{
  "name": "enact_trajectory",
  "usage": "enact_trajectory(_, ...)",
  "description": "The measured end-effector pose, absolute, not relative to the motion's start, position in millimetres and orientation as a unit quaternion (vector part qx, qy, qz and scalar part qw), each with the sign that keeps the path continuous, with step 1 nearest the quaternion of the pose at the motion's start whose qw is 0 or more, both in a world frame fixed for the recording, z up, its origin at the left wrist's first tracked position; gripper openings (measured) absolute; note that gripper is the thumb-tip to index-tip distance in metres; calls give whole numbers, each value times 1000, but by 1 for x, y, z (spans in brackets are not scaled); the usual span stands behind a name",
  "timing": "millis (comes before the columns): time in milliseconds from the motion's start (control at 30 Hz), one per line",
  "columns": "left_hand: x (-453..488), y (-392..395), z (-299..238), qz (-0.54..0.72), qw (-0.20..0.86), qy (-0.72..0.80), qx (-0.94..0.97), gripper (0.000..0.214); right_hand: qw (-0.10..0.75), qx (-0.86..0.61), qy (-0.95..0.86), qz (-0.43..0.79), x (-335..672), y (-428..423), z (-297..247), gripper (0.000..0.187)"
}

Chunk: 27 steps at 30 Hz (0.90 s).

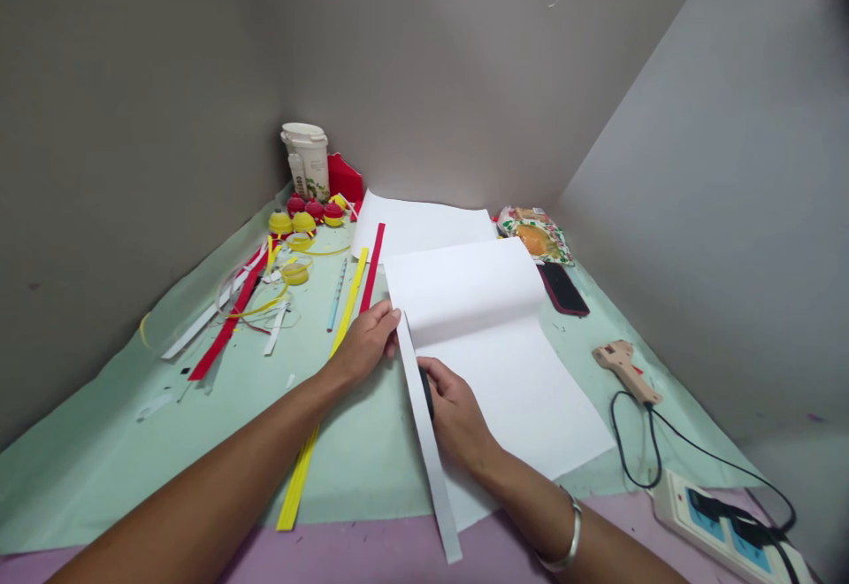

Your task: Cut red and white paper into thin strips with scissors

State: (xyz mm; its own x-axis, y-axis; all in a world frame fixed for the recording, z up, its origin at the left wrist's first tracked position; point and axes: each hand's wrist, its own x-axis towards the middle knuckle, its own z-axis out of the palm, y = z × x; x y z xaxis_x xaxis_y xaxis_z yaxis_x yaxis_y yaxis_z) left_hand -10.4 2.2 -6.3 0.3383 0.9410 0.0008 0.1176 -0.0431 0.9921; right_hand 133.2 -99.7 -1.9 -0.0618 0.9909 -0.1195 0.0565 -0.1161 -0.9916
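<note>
Head view: left hand, mid-frame, pinches upper end of white strip along edge of white sheet. Strip slants to bottom centre. Right hand, just below and right, grasps dark tool, mostly hidden. Glue gun lies right of frame.

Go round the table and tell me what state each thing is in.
Left hand: gripping white paper strip near its top
Right hand: closed around black handle
White paper strip: lower end loose
White paper sheet: far part curled
Phone: lying flat, screen dark
Glue gun: on its side, power unclear
Power strip: plugs inserted
Pencil: lying flat
</note>
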Motion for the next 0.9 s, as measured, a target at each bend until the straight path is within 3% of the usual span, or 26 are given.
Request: enact_trajectory(900, -9, 1, -4, 378, 551, 424, 611, 31, 434, -531, -505, 523, 133, -99, 1, 31)
